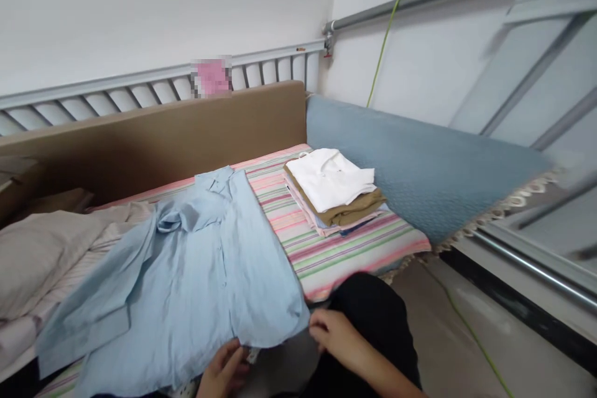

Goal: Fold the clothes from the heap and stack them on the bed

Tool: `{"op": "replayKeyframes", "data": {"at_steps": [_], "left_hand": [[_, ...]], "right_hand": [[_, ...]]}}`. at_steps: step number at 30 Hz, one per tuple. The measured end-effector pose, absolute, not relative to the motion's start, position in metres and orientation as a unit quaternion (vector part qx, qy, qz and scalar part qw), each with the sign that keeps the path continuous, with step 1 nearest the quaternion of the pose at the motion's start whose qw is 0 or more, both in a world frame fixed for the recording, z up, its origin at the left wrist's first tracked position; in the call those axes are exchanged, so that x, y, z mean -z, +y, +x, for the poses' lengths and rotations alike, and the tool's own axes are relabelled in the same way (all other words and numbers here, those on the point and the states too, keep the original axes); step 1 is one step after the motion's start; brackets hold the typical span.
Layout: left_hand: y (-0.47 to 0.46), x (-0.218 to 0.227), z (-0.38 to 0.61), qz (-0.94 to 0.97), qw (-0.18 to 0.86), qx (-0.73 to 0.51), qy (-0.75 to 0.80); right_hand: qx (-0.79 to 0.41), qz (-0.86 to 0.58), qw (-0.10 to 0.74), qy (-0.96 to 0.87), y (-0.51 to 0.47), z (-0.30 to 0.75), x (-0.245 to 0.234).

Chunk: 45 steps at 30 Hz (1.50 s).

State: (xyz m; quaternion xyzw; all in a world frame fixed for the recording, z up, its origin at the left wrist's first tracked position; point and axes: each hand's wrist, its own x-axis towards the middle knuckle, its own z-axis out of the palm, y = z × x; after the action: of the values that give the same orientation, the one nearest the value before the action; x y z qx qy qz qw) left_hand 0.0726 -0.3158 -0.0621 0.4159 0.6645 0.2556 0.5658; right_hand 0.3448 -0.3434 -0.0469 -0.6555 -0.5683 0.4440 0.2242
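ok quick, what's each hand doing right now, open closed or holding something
Left hand: fingers curled at the blue shirt's hem; grip can't be told.
Right hand: fingers curled beside the hem's corner; grip can't be told.

Striped bed point(359, 255) bears blue shirt point(196, 286), folded clothes point(329, 177).

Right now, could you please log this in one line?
left hand: at hem of light-blue fabric shirt; right hand: by hem corner; shirt: spread over striped cloth sheet; white-topped clothes stack: beside shirt
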Motion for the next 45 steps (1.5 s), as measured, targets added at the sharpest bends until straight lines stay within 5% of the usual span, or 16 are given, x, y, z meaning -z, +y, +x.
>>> {"op": "replayKeyframes", "data": {"at_steps": [4, 12, 18, 22, 24, 27, 33, 40, 45], "left_hand": [[-0.311, 0.061, 0.092, 0.296, 0.655, -0.263, 0.643], [-0.310, 0.055, 0.094, 0.253, 0.712, -0.326, 0.569], [-0.304, 0.066, 0.099, 0.266, 0.710, -0.326, 0.565], [-0.300, 0.084, 0.095, 0.313, 0.689, -0.315, 0.573], [-0.297, 0.092, 0.090, 0.381, 0.663, -0.258, 0.591], [-0.295, 0.092, 0.079, 0.532, 0.558, -0.192, 0.607], [-0.298, 0.075, 0.078, 0.776, 0.183, -0.333, 0.503], [-0.279, 0.113, 0.045, 0.858, 0.054, -0.306, 0.410], [-0.251, 0.068, -0.048, 0.688, -0.002, -0.403, 0.603]], "right_hand": [[-0.290, -0.702, 0.304, -0.574, -0.347, 0.348, 0.040], [-0.176, -0.704, 0.190, -0.661, -0.352, 0.335, 0.055], [-0.357, -0.791, 0.233, -0.440, -0.363, 0.323, 0.089], [-0.426, -0.752, 0.154, -0.478, -0.379, 0.311, 0.098], [-0.398, -0.721, 0.116, -0.556, -0.382, 0.309, 0.090], [-0.323, -0.703, 0.181, -0.607, -0.374, 0.310, 0.059], [-0.125, -0.620, 0.284, -0.720, -0.308, 0.298, -0.001], [0.005, -0.589, 0.189, -0.786, -0.240, 0.290, 0.060], [0.054, -0.572, 0.202, -0.793, -0.233, 0.301, 0.093]]}}
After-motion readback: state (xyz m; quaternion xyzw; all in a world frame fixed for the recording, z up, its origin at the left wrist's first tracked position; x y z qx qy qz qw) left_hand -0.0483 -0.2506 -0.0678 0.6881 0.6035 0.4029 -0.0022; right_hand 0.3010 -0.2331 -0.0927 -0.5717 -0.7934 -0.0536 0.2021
